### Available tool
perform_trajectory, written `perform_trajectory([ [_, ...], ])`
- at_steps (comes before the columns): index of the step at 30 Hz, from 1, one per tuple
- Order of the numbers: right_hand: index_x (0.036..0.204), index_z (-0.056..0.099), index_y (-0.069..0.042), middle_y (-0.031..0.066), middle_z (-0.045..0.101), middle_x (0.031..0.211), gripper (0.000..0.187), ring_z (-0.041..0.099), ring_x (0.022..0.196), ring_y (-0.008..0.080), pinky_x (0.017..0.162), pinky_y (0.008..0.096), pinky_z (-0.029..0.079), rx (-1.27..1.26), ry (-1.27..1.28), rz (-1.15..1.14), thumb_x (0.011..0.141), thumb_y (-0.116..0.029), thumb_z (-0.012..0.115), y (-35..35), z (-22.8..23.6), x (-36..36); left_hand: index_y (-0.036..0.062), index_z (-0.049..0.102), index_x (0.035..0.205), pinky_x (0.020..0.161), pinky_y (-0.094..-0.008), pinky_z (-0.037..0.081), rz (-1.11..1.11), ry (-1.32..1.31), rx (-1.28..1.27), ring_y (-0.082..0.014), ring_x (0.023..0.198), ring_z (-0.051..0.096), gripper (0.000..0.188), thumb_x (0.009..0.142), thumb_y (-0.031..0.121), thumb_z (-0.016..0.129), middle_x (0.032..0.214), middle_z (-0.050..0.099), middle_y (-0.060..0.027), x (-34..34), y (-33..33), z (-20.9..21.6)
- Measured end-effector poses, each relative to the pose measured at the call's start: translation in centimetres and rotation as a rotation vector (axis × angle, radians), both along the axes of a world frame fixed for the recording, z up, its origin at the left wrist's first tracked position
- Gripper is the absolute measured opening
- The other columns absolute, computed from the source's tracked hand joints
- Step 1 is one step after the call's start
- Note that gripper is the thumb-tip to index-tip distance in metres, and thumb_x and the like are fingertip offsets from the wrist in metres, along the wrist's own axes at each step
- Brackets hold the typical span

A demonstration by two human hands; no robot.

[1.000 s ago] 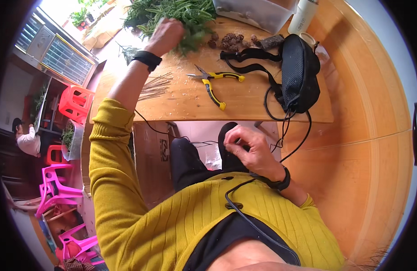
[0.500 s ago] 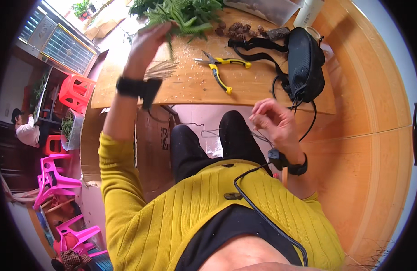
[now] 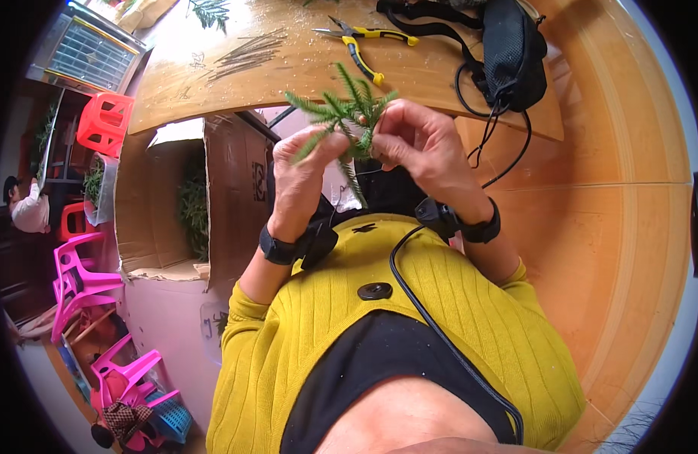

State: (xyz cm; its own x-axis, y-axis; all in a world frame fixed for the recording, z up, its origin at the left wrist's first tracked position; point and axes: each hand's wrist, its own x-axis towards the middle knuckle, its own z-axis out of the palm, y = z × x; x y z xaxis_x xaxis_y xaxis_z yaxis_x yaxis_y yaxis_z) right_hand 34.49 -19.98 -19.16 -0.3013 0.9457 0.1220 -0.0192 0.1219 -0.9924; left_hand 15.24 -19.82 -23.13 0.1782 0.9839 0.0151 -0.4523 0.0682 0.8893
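A green needle-leaved sprig (image 3: 340,112) is held up in front of my body, just off the table's near edge. My left hand (image 3: 304,175) pinches it low down between thumb and fingers. From the other side my right hand (image 3: 428,147) has its thumb and forefinger closed at the sprig's right part. Between the two hands a small reddish-brown spot shows at the sprig's middle; what it is I cannot make out. Yellow-and-black pliers (image 3: 361,47) lie with handles apart on the table (image 3: 304,72) beyond my hands.
Thin brown sticks (image 3: 251,53) and another green sprig (image 3: 210,12) lie on the table. A black pouch (image 3: 513,57) with straps and cables sits right. An open cardboard box (image 3: 156,204) holding greenery stands left, near pink stools (image 3: 80,284). Another person (image 3: 29,208) is far left.
My left hand has come back from the pile of greenery to the front of my body with a sprig. My right hand has moved up and left to meet it. The view has shifted.
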Motion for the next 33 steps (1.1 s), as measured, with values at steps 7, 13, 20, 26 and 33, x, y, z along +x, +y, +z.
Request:
perform_trajectory([
  [7, 0.097, 0.059, 0.000, 0.0111, 0.062, 0.108, 0.010, 0.060, 0.072, 0.0073, 0.059, 0.0190, 0.050, -0.147, 0.256, -0.161, 0.088, -0.003, 0.062, -1.2, 1.3, 0.6, -0.0040, 0.068, 0.099, 0.081, -0.0287, 0.051, 0.069, 0.000, 0.036, -0.0163, 0.086, 0.065, 0.014, 0.089, 0.004, 0.063, 0.093, 0.070, -0.0113, -0.1, -1.7, -0.7],
  [13, 0.096, 0.060, -0.002, 0.0077, 0.064, 0.100, 0.010, 0.059, 0.067, 0.0058, 0.053, 0.0166, 0.047, 0.072, -0.073, -0.099, 0.088, -0.007, 0.065, -1.8, -0.1, -0.1, -0.0023, 0.069, 0.102, 0.079, -0.0246, 0.050, 0.102, 0.207, 0.192, -0.0103, 0.085, 0.061, 0.016, 0.088, 0.003, 0.065, 0.095, 0.068, -0.0064, 0.8, -2.7, 0.2],
  [20, 0.095, 0.061, -0.004, 0.0023, 0.064, 0.082, 0.008, 0.057, 0.062, 0.0041, 0.049, 0.0160, 0.045, -0.213, 0.125, -0.065, 0.089, -0.008, 0.064, -2.0, -0.3, 0.8, -0.0011, 0.069, 0.103, 0.077, -0.0227, 0.048, 0.105, 0.153, 0.148, -0.0081, 0.085, 0.059, 0.017, 0.086, 0.003, 0.067, 0.100, 0.065, -0.0052, 0.6, -2.9, -0.1],
  [26, 0.094, 0.061, -0.004, 0.0008, 0.064, 0.078, 0.007, 0.055, 0.060, 0.0034, 0.049, 0.0156, 0.044, -0.059, -0.061, -0.075, 0.090, -0.009, 0.063, -2.4, -1.2, 0.3, -0.0018, 0.068, 0.099, 0.072, -0.0209, 0.048, 0.354, 0.866, 0.680, -0.0071, 0.077, 0.060, 0.014, 0.086, 0.005, 0.068, 0.087, 0.067, -0.0038, 0.5, -2.2, 3.6],
  [33, 0.093, 0.059, -0.002, 0.0052, 0.065, 0.090, 0.007, 0.058, 0.072, 0.0051, 0.058, 0.0192, 0.047, 0.002, -0.145, -0.146, 0.086, -0.002, 0.063, -2.8, -0.8, 0.4, -0.0019, 0.068, 0.097, 0.063, -0.0182, 0.047, 0.092, 0.401, 0.069, -0.0050, 0.068, 0.060, 0.013, 0.086, 0.006, 0.069, 0.081, 0.068, -0.0024, -0.6, -2.9, -0.5],
])
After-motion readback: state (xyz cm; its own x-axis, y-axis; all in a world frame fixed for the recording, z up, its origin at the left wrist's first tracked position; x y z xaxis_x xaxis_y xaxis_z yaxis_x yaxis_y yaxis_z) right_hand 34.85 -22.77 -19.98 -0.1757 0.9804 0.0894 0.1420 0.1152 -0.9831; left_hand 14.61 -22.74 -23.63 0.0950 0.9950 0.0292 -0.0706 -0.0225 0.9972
